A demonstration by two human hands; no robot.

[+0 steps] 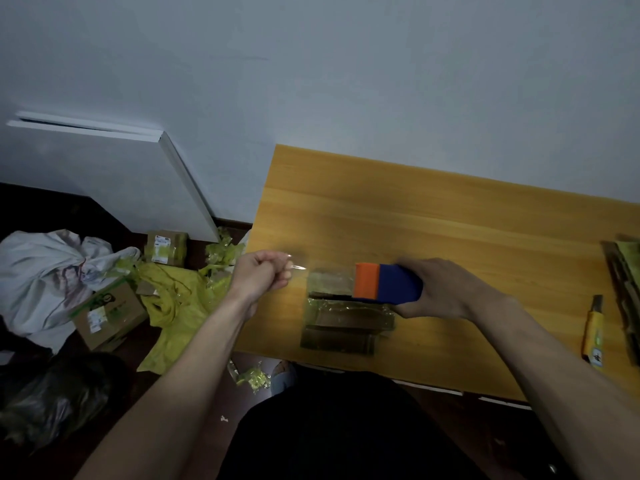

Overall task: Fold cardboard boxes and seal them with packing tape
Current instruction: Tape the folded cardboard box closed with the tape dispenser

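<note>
Cardboard box (346,323), small and tape-wrapped, sits near the front edge of the bench (450,216), at 6 o'clock from the dispenser. Right hand (436,292) grips the blue-and-orange tape dispenser (388,284) just above the box top, fingers curled round its body. Left hand (261,275) at 9 o'clock from the box, fingers pinched together on the free end of a clear tape strip (311,271) stretched across to the dispenser. Yellow utility knife (594,332) lies at 3 o'clock, well apart. Floor at 9 o'clock: loose boxes (107,315), yellow plastic (173,306), white bag (45,275).
</note>
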